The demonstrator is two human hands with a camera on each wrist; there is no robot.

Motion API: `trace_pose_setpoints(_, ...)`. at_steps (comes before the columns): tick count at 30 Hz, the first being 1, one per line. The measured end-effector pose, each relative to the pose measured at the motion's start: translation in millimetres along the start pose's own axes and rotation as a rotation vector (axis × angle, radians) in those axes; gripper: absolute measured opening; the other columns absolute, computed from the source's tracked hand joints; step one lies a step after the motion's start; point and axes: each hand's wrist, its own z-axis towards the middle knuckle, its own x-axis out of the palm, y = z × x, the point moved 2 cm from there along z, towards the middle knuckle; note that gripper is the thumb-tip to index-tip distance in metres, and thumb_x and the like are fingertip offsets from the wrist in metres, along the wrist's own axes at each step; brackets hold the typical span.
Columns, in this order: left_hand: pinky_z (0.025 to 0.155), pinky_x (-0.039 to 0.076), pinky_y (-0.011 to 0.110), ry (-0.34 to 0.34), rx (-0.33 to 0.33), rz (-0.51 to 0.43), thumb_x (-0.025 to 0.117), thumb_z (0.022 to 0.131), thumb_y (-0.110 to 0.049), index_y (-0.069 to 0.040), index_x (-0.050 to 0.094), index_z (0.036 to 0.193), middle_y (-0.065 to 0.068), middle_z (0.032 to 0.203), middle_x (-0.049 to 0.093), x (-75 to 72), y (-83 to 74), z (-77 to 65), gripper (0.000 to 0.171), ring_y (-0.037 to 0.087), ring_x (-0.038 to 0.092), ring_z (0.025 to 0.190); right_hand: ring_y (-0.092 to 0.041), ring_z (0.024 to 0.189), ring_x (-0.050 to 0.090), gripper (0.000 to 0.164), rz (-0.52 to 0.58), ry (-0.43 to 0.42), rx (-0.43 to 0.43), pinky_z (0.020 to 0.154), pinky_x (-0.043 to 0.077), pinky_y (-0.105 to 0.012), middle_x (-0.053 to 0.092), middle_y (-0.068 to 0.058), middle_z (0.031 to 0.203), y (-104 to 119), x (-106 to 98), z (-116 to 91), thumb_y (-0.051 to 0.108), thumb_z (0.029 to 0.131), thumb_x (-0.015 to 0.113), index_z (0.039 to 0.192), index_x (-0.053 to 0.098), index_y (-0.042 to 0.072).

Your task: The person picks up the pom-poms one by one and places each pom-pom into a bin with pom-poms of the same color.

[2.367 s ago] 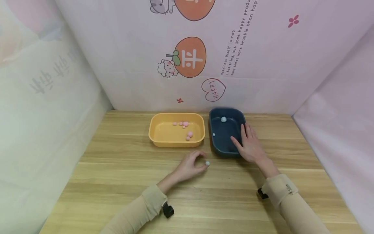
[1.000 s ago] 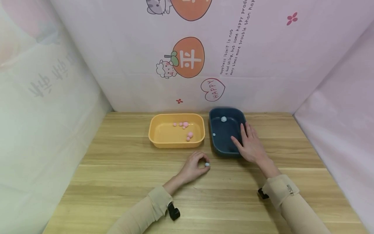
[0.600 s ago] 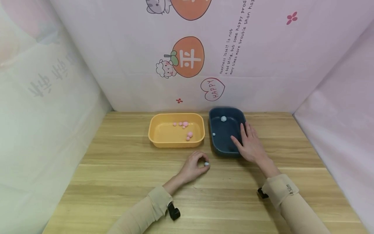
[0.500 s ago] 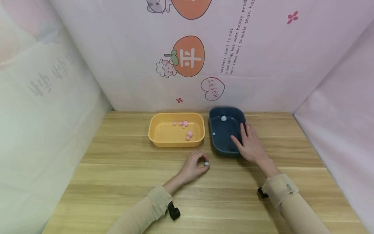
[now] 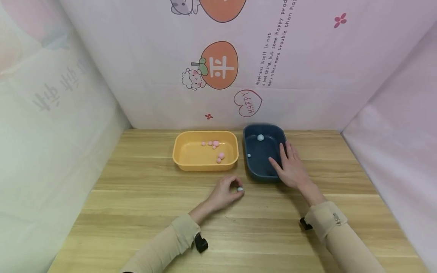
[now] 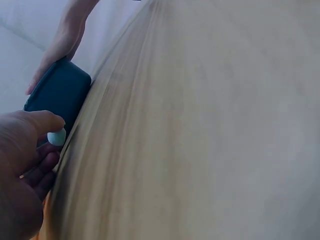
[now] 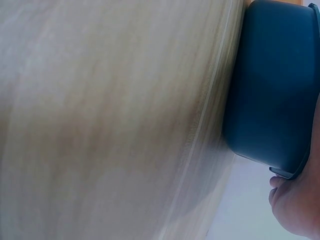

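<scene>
Between the thumb and a finger of my left hand (image 5: 221, 194) is a small light-blue ball (image 5: 240, 189), held in front of the gap between two bins. The left wrist view shows the same pale ball (image 6: 57, 137) at the thumb tip, the other fingers loosely bent below. My right hand (image 5: 293, 168) rests over the right rim of the dark blue bin (image 5: 263, 177), fingers fairly straight and spread, thumb reaching over the inside. That bin holds a larger light-blue ball (image 5: 260, 137) and a tiny one (image 5: 249, 156). In the right wrist view, the bin's side (image 7: 275, 85) hides most of the fingers.
Left of the blue bin stands a yellow bin (image 5: 205, 167) with several pink balls (image 5: 216, 143) of different sizes. Both bins stand at the back of the wooden table (image 5: 143, 212), near a printed cloth wall (image 5: 153, 94). Cloth also hangs at both sides.
The left thumb and finger have closed on the light-blue ball, which was at the thumb tip with the finger apart. Lately the hand has barely moved. The right hand stays on the bin.
</scene>
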Motion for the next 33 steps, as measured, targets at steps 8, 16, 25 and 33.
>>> trace_pose_setpoints(8,0.089,0.057,0.022,0.057,-0.099,-0.033,0.083,0.094,-0.004,-0.004,0.071,0.102,0.011,0.103,0.075,-7.3,-10.2,2.6,0.014,0.014,0.067,0.097,-0.055,0.17,0.004,0.094,-0.01,0.004,0.002,0.139,0.011,-0.069,-0.001,-0.033,0.182,-1,0,0,0.063,0.115,0.033,0.174,0.008,-0.006)
trace_pose_setpoints(16,0.095,0.06,0.025,0.039,-0.095,-0.011,0.084,0.095,-0.006,-0.005,0.071,0.104,0.01,0.105,0.075,-12.0,-21.1,9.4,0.016,0.021,0.072,0.104,-0.055,0.17,0.004,0.094,-0.009,0.002,0.001,0.139,0.011,-0.068,-0.001,-0.033,0.182,1,-1,0,0.063,0.115,0.033,0.174,0.009,-0.006)
trace_pose_setpoints(25,0.097,0.063,0.034,0.012,-0.026,0.011,0.083,0.097,-0.008,-0.007,0.07,0.103,0.008,0.103,0.076,-18.6,-35.9,28.4,0.014,0.023,0.072,0.104,-0.055,0.17,0.003,0.094,-0.011,0.002,0.004,0.139,0.01,-0.068,-0.003,-0.032,0.183,0,-2,0,0.063,0.115,0.032,0.174,0.008,-0.006)
trace_pose_setpoints(33,0.099,0.065,0.05,-0.032,-0.013,-0.013,0.084,0.097,-0.008,-0.004,0.071,0.103,0.013,0.104,0.076,-20.8,-42.2,43.5,0.015,0.027,0.073,0.104,-0.055,0.17,0.004,0.093,-0.012,0.0,0.013,0.139,0.01,-0.068,-0.002,-0.032,0.183,2,-1,0,0.063,0.115,0.033,0.174,0.009,-0.005)
